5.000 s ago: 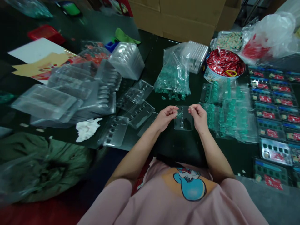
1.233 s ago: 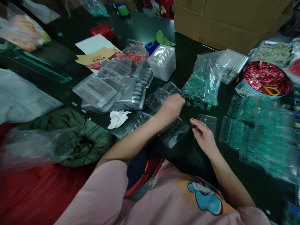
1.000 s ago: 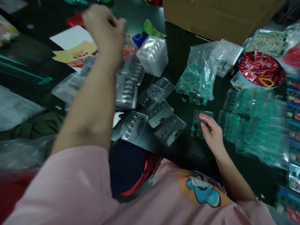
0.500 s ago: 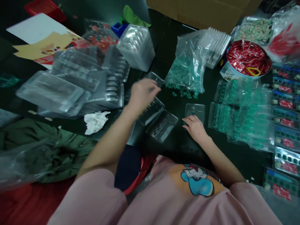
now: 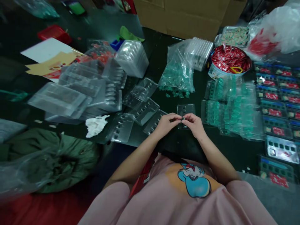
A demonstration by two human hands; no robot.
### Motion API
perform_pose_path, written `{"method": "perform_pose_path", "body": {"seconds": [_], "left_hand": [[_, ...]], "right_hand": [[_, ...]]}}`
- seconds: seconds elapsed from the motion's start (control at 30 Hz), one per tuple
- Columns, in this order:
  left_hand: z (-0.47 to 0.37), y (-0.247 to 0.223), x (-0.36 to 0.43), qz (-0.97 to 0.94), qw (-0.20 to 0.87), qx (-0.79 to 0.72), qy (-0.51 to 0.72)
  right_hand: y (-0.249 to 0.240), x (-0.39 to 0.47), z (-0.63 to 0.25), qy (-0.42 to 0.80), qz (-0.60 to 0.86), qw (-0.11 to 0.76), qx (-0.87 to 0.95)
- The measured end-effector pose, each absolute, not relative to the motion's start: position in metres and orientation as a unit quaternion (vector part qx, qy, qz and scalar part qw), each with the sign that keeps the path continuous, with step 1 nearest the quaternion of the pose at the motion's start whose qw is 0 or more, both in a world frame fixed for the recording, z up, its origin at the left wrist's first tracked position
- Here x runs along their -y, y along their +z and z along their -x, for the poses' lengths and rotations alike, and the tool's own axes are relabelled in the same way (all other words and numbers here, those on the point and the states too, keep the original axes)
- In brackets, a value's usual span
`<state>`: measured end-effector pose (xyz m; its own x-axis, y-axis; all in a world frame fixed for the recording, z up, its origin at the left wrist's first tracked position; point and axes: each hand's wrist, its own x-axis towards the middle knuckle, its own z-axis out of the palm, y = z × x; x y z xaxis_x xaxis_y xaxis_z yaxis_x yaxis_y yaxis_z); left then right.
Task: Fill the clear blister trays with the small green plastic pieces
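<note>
My left hand (image 5: pixel 167 124) and my right hand (image 5: pixel 193 122) meet fingertip to fingertip, both closed in a pinch. Between them sits something small and dark, mostly covered by the fingers; its kind cannot be made out. Right behind the fingers a clear plastic blister tray (image 5: pixel 186 108) lies flat on the dark table. Beside my left hand several more clear trays lie loose, among them a tray with a row of pockets (image 5: pixel 146 111). Further back, a clear bag of small green plastic pieces (image 5: pixel 177 75) lies with its mouth towards me, some pieces spilled out.
Trays filled with green pieces (image 5: pixel 242 109) are piled on the right, past them rows of packed trays (image 5: pixel 273 95). A round tin (image 5: pixel 231 59) holds red packets and yellow-handled scissors. Stacked clear covers (image 5: pixel 61 98) and crumpled white tissue (image 5: pixel 96 125) lie left. A cardboard box (image 5: pixel 187 17) stands behind.
My left hand has come from the loose trays at the back left to meet my right hand. My right hand stays by the single tray. The view has shifted a little.
</note>
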<state>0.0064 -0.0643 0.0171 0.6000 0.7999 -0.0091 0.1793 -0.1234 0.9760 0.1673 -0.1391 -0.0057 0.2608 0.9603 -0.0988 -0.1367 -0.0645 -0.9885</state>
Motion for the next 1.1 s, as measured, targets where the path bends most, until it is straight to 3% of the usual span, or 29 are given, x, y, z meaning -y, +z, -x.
{"method": "perform_pose_path", "body": {"seconds": [0.27, 1.1], "left_hand": [[-0.015, 0.017, 0.062, -0.529, 0.746, -0.363, 0.178], [-0.026, 0.017, 0.07, -0.45, 0.782, -0.339, 0.268]], "right_hand": [[-0.009, 0.149, -0.166, 0.525, 0.515, 0.598, 0.317], [-0.007, 0.141, -0.162, 0.628, 0.475, 0.585, 0.194]]}}
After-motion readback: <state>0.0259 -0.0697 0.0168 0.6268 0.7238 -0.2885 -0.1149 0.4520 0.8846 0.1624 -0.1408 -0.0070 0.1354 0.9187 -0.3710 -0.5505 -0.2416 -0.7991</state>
